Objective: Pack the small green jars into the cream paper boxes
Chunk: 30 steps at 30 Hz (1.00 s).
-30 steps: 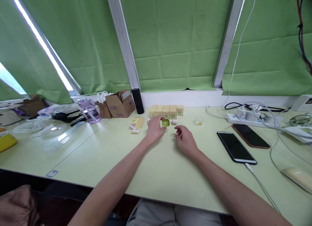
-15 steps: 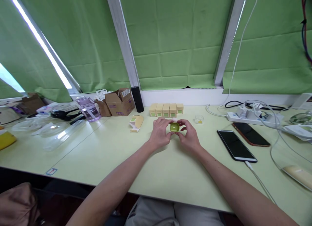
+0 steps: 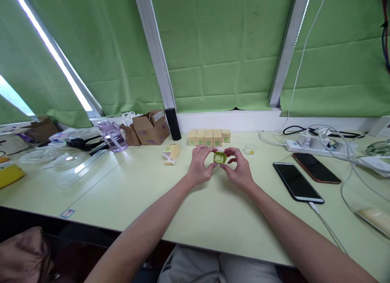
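A small green box, its hollow inside facing me, is held over the table between both hands. My left hand pinches its left side with thumb and fingers. On the opposite side my right hand grips it the same way, thumb low and fingers along the upper edge. Just behind the hands stands a row of several small tan boxes with green-edged windows. An opened tan carton lies left of my left hand. To the right sits a small clear container with something yellow in it.
Two phones, a black one and a reddish-edged one, lie at right by a power strip with tangled cables. A cardboard box, a black cylinder and a purple water bottle stand at back left.
The green box has tilted and turned slightly between my fingers. Both hands still hold it in nearly the same place; the view has shifted a little.
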Each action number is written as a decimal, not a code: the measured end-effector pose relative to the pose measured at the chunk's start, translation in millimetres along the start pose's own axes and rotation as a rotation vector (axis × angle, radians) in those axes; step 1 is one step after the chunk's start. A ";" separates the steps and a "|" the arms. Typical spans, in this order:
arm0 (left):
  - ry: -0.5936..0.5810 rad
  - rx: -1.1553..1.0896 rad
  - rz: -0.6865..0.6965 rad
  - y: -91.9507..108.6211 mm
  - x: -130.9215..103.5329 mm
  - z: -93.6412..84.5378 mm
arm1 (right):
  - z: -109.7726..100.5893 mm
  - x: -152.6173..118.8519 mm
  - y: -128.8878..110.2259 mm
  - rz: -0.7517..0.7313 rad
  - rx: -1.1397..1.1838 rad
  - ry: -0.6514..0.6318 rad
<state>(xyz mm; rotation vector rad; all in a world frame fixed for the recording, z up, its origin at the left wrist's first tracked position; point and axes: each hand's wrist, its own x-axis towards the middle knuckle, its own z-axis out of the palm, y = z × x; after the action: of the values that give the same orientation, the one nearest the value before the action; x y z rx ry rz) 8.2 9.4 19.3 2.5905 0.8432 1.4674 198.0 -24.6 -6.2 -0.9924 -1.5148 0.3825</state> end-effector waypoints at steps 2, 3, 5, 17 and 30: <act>0.016 -0.006 0.003 0.2 0.2 -0.2 | 0.0 -0.4 0.0 -0.016 0.000 0.001; 0.022 -0.008 0.003 0.3 0.4 -0.3 | 0.1 -0.5 0.2 -0.024 0.001 0.000; 0.030 -0.012 0.002 0.7 0.7 -0.6 | 0.0 -1.0 0.9 -0.040 0.000 -0.007; 0.051 -0.188 -0.211 1.8 2.5 -0.1 | -5.5 -2.1 -5.9 -0.245 -0.155 -0.029; 0.068 -0.391 -0.412 0.3 3.6 6.5 | -4.5 -2.1 -2.0 -0.310 -0.240 -0.050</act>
<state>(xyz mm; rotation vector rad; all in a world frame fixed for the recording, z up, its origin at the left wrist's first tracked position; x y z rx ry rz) 15.1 12.3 18.7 1.9584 0.9176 1.4291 201.2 -28.6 -5.1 -0.9171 -1.7570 0.0046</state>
